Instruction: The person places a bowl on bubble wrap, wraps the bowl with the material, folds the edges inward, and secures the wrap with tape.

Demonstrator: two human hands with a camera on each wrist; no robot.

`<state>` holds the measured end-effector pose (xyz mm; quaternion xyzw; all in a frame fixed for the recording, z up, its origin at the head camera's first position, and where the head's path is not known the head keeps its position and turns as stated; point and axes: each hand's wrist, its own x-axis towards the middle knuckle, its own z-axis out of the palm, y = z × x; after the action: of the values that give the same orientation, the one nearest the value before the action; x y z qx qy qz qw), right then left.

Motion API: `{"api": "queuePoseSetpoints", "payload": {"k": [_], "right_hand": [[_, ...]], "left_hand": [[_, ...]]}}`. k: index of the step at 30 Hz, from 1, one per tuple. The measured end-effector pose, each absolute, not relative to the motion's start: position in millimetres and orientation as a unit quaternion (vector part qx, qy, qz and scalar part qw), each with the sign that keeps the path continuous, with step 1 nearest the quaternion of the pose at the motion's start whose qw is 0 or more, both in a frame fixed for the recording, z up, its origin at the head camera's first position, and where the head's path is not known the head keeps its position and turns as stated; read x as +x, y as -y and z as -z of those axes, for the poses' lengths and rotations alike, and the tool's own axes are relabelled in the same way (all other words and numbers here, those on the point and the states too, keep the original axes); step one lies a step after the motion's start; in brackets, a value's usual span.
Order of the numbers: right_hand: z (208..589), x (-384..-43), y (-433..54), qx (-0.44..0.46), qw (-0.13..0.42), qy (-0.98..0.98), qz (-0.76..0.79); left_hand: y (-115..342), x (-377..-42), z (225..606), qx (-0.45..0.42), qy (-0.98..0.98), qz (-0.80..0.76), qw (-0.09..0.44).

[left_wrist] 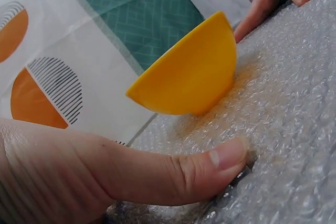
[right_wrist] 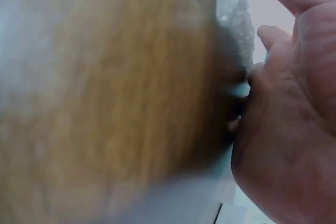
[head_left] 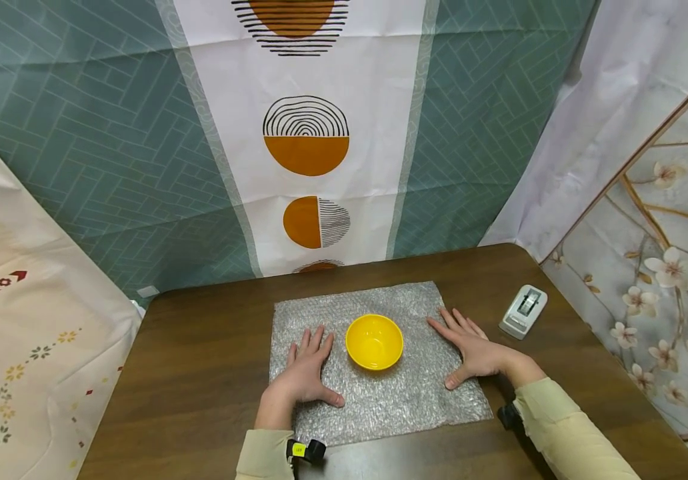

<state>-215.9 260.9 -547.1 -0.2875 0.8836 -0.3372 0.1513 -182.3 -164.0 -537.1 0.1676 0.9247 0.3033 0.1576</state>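
Between the right hand (head_left: 475, 351) and the nearer left hand (head_left: 303, 377), both spread and gripping nothing, the yellow bowl (head_left: 375, 342) stood on bubble wrap (head_left: 389, 404).

Left hand (head_left: 303, 377) flat, fingers spread, on the near-left part of the wrap (head_left: 380, 407). Right hand (head_left: 476, 350) also spread, over the wrap's right edge. Yellow bowl (head_left: 374, 342) upright on the wrap between the hands, touching neither. White gadget (head_left: 524, 311) on brown table (head_left: 200, 373), just right of the right hand. Printed cloth (head_left: 332, 180) hanging beyond both hands.
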Motion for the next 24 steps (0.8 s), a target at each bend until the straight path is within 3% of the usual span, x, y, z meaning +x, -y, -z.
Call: {"api": "queuePoseSetpoints", "payload": {"k": [9,14,18,24], "right_hand": [[506.8,-192.3,-261.9,-0.203,0.18,-0.879,0.392],[485.7,-170.7,-266.0,-0.123,0.24,-0.822,0.502],[486.5,-167.2,-272.6,-0.068,0.276,-0.794,0.538],[492.2,-167.7,-289.7,-0.077,0.294,-0.787,0.537]], "left_hand": [[163.4,-186.9,551.8,0.16,-0.93,-0.294,0.152],[164.4,-183.8,543.3,0.159,-0.928,-0.3,0.155],[164.2,-182.7,534.7,0.163,-0.925,-0.304,0.162],[162.2,-181.8,532.4,0.168,-0.924,-0.301,0.165]]}}
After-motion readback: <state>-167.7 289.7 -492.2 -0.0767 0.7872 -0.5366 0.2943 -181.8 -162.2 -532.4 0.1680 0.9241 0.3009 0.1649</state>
